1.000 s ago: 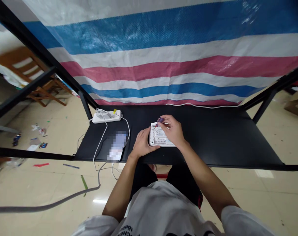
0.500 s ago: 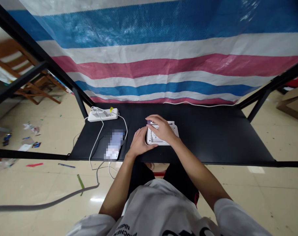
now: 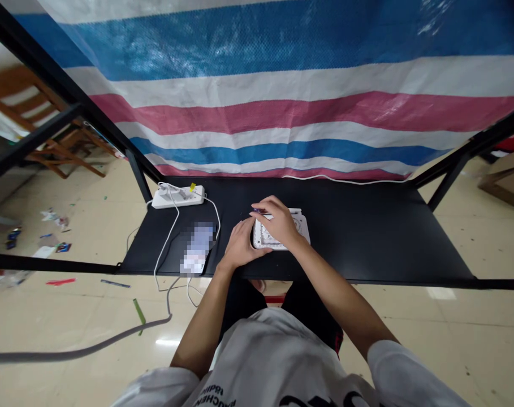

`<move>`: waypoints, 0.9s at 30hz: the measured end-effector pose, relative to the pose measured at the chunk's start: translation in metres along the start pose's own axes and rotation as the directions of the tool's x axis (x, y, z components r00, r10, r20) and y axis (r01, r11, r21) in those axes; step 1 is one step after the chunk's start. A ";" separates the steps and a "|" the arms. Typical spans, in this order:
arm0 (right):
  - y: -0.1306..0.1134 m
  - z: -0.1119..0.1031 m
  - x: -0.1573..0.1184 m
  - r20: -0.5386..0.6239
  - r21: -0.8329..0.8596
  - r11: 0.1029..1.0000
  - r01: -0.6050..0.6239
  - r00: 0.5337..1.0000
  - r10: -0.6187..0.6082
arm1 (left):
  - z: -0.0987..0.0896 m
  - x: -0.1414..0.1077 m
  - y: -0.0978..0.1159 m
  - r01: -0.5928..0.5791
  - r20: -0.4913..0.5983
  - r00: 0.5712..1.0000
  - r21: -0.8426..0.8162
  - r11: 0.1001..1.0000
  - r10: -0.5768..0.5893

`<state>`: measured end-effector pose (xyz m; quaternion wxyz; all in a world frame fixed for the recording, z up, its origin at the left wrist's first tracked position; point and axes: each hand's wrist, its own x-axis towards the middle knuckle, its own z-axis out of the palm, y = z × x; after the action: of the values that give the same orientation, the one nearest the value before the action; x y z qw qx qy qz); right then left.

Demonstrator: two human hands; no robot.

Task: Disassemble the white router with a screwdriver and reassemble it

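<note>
"White, perforated, rectangular plastic box (image 3: 268, 240), where?"
"On the black table (image 3: 367, 232); the left hand (image 3: 240, 246) clasps its left end, fingers spread."
"Right hand (image 3: 280, 223)?"
"Just shifted to the far-left corner, likely the working spot; whether its fingers pinch anything, I can't tell."

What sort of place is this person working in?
Probably a makeshift indoor workspace: a long black tabletop, a striped blue, white and red plastic sheet behind it, and a glossy beige tiled floor.
</note>
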<state>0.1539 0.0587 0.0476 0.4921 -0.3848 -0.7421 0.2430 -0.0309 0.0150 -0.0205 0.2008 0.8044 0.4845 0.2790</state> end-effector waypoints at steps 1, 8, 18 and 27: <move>0.001 0.001 0.000 0.014 0.011 1.000 -0.014 1.000 0.014 | 0.000 0.000 0.000 -0.002 0.001 1.000 -0.001 1.000 0.002; 0.003 0.000 0.001 0.059 0.072 0.997 0.010 0.998 -0.014 | 0.000 -0.001 0.000 0.009 0.003 1.000 -0.006 1.000 -0.009; 0.003 -0.006 0.002 0.054 -0.002 0.999 0.045 0.998 -0.045 | 0.000 0.000 0.001 0.008 0.004 1.000 0.001 1.000 -0.008; 0.002 -0.005 -0.001 0.040 0.024 0.998 0.060 0.997 -0.060 | -0.001 -0.001 0.000 0.006 0.003 1.000 0.001 1.000 -0.006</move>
<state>0.1596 0.0591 0.0475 0.4884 -0.3518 -0.7603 0.2442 -0.0314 0.0142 -0.0200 0.2021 0.8035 0.4866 0.2770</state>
